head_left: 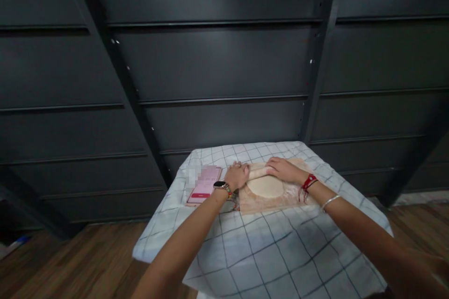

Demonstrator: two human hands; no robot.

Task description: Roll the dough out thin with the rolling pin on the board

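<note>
A flat, round sheet of pale dough (265,189) lies on a light wooden board (253,206) dusted with white. Across the dough's far part rests a pale rolling pin (257,173). My left hand (237,176) is over the pin's left end, its fingers curled down onto it. On the other side, my right hand (283,170) lies over the pin's right end, hiding it. The middle of the pin shows between the two hands.
Left of the board lies a phone with a pink screen (209,178), close to my left wrist. A white checked cloth (245,252) covers the table. Behind it rises a dark metal panel wall (224,63), and wooden flooring (101,257) shows below.
</note>
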